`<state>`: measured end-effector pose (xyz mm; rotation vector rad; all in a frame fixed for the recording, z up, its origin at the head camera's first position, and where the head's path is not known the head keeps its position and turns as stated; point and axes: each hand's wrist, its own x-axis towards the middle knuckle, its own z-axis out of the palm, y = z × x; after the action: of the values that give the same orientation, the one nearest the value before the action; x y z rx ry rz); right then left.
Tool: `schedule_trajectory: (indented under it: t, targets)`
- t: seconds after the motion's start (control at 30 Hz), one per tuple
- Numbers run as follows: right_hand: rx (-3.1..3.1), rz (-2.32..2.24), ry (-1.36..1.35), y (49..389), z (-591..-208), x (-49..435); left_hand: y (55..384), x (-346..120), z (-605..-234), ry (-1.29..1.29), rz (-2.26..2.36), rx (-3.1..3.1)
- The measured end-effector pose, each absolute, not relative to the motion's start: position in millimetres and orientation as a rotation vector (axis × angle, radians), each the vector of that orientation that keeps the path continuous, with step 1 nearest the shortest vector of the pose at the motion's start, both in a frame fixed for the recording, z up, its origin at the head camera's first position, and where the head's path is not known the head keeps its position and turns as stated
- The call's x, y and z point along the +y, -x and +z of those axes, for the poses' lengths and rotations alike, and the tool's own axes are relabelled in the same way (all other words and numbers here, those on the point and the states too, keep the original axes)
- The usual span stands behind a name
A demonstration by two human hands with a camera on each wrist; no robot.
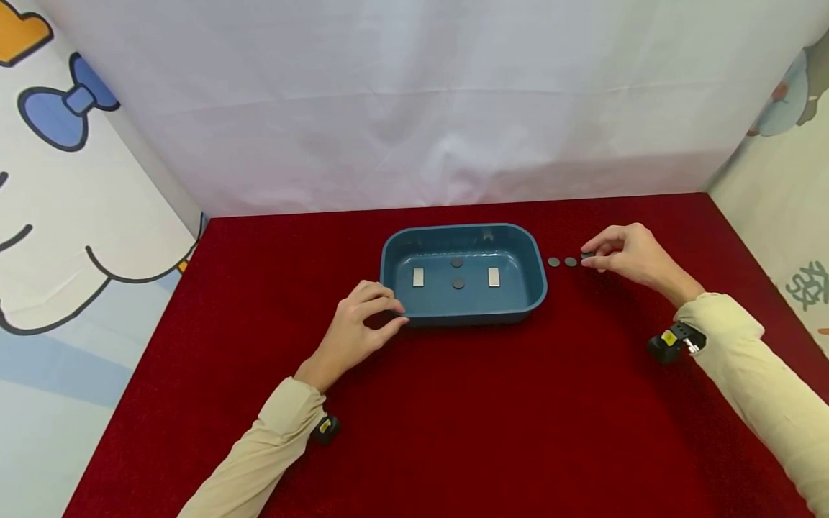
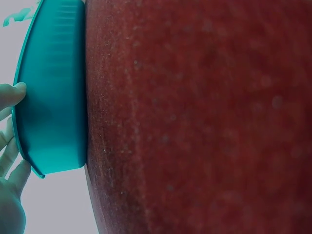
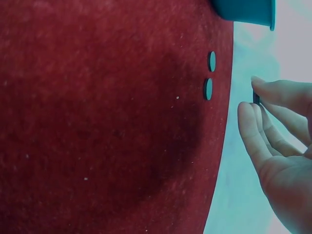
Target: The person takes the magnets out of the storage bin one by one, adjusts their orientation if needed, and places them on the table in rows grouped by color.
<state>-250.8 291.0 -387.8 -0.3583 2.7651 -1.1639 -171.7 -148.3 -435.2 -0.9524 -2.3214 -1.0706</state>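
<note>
A blue rectangular plastic basin [image 1: 463, 319] sits on the red cloth. My left hand [image 1: 363, 316] holds its near left corner, thumb and fingers around the rim; in the left wrist view, fingertips touch the basin's outer wall [image 2: 53, 97]. My right hand [image 1: 622, 252] pinches a small dark round disc [image 3: 256, 97] between thumb and fingers, raised off the cloth right of the basin. Two similar grey discs [image 1: 553, 262] [image 3: 208, 89] lie in a row between that hand and the basin. Inside it lie two grey discs [image 1: 458, 283] and two silvery rectangular pieces [image 1: 418, 277] [image 1: 494, 277].
Red cloth [image 1: 492, 417] covers the tabletop. A white curtain [image 1: 414, 129] hangs behind its back edge, and printed panels [image 1: 52, 216] stand at both sides. Each wrist wears a small black camera [image 1: 666, 345].
</note>
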Motion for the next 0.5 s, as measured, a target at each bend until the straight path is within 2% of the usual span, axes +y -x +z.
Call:
schedule_trajectory:
  t: [0.5]
  targets:
    - [2.778,-1.114,0.288,260.4,-406.0,299.1,172.4,-148.8,-437.1,0.95,-1.074,-2.316]
